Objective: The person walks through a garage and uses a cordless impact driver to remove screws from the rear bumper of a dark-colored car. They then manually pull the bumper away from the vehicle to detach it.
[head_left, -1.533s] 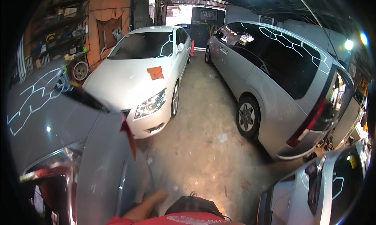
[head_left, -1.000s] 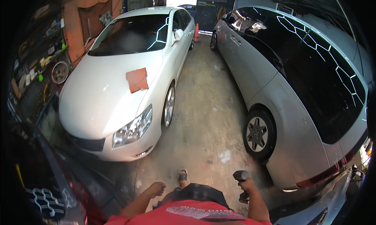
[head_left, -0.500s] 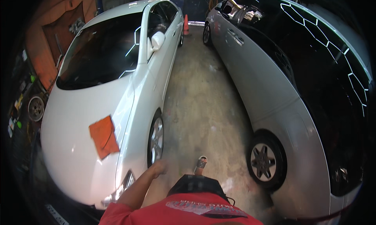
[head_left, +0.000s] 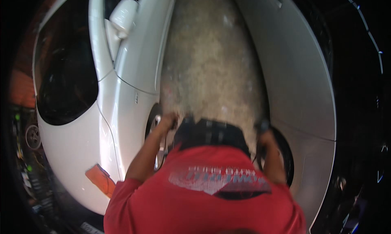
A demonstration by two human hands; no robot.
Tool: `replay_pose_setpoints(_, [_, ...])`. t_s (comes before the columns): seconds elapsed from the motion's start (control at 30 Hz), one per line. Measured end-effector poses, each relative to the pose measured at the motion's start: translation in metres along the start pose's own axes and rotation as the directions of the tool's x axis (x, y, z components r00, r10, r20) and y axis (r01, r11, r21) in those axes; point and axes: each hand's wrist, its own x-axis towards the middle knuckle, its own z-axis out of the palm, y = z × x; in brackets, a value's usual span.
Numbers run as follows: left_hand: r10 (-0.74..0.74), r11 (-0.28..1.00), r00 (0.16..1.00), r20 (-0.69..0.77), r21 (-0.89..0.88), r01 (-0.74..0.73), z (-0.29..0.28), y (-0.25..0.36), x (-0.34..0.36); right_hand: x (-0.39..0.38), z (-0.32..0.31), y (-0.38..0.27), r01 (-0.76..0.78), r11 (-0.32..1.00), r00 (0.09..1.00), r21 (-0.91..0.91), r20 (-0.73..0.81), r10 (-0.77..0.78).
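My left hand [head_left: 170,120] is in front of my waist, beside the white car's front wheel [head_left: 154,124]. Its fingers look curled, and blur hides whether anything is in them. On my other side, my right hand [head_left: 265,137] is closed around a small dark object [head_left: 262,125] whose kind I cannot make out. It hangs next to the silver car's wheel [head_left: 285,152]. An orange cloth [head_left: 97,179] lies on the hood of the white car [head_left: 67,152], away from both hands.
I stand on a concrete floor [head_left: 211,62] in the lane between the white car and a silver car [head_left: 297,79]. The white car's side mirror [head_left: 123,17] juts toward the lane. A bare wheel rim [head_left: 33,137] and clutter lie beyond the hood at far left.
The view has tipped down and moved forward along the lane. My right hand, out of sight before, now shows with the dark object. The cloth is still on the hood.
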Motion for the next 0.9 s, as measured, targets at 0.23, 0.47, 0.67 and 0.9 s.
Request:
replay_pose_setpoints(0.23, [-0.200,0.973,0.980,0.015,-0.113,0.200,-0.018,0.151,0.222,0.138,-0.143,-0.217,0.167,0.977,0.959,0.132,-0.250,-0.131])
replay_pose_setpoints(0.47, [-0.179,0.984,0.980,0.092,0.044,0.175,-0.016,0.355,0.398,0.210,-0.096,-0.241,-0.222,0.974,0.950,-0.041,0.215,0.225])
replay_pose_setpoints(0.67, [-0.057,0.998,0.998,0.017,0.038,0.056,-0.050,0.490,0.609,0.343,-0.121,-0.349,-0.141,0.982,0.927,-0.122,0.333,0.174])
replay_pose_setpoints(0.9, [-0.116,0.982,0.993,-0.003,0.151,0.115,-0.043,0.617,0.797,0.556,-0.248,-0.515,-0.118,0.991,0.928,-0.065,0.349,0.134])
